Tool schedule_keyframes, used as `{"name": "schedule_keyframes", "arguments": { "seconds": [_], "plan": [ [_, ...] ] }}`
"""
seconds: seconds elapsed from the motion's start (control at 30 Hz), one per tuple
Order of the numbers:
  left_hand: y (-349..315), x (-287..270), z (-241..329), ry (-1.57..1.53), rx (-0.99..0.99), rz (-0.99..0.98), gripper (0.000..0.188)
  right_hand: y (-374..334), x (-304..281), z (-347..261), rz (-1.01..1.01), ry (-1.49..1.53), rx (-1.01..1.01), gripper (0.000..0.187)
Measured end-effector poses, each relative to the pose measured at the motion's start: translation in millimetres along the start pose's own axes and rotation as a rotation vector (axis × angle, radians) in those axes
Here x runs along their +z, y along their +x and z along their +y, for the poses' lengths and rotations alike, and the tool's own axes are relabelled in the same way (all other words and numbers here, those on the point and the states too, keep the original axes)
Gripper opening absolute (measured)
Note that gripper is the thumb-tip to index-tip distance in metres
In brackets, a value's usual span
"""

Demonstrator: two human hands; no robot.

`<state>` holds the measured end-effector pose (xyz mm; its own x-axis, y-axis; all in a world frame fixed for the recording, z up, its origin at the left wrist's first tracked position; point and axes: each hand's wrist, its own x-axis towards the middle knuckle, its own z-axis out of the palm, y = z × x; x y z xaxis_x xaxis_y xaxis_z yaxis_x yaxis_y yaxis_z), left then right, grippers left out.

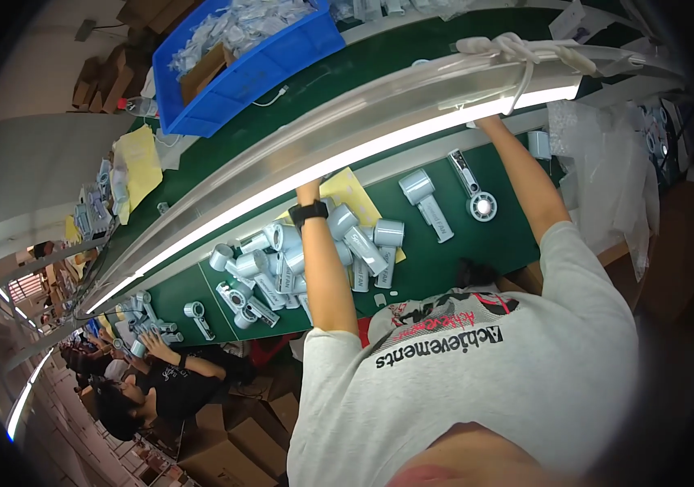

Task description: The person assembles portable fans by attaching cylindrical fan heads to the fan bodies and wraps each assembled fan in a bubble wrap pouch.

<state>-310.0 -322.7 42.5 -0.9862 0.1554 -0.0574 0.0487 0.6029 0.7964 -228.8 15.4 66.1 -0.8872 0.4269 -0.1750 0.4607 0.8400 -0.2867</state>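
Observation:
My left hand point(309, 191), with a black watch point(309, 213) at its wrist, reaches up behind the long lamp, which hides its fingers. Below it, under my forearm, lies a heap of light-blue handheld fans point(363, 248). A yellow sheet point(348, 195) lies beside the hand. My right hand point(486, 122) also goes behind the lamp; only its wrist end shows, and whatever it touches is hidden. Between my arms a light-blue fan with a round head point(424, 199) and a fan with its face up point(477, 191) lie apart on the green table.
The lit lamp point(347, 150) crosses above the green table point(444, 264). Beyond it stands a blue bin point(265, 77) full of small bagged parts. Bubble wrap point(598, 162) hangs at the right. A co-worker point(168, 377) handles fans at the left; cardboard boxes point(229, 450) stand below.

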Motion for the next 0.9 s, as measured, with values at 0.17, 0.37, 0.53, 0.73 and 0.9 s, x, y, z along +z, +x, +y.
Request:
{"name": "schedule_keyframes", "arguments": {
  "seconds": [0.17,0.37,0.53,0.73,0.9],
  "plan": [
    [47.5,87.9,-64.8,0.096,0.035,0.112,0.039,-4.3,40.7,74.1,0.161,0.366,0.095,0.059],
    [102.0,28.3,-231.4,-0.263,-0.027,0.071,0.02,-31.4,46.5,59.7,0.063,1.118,-0.03,0.055],
    [25.4,-11.3,-31.4,-1.141,-0.208,0.118,0.026,-103.4,30.8,128.1,-0.008,1.33,0.288,0.039],
    [138.0,-180.0,-93.7,-1.183,-0.297,0.345,0.013,-113.2,18.9,82.3,-0.059,1.506,0.458,0.03],
    [250.7,-219.2,-179.1,-0.819,-0.327,0.583,0.015,-85.1,19.1,31.2,-0.05,1.414,0.415,0.029]
  ]
}}
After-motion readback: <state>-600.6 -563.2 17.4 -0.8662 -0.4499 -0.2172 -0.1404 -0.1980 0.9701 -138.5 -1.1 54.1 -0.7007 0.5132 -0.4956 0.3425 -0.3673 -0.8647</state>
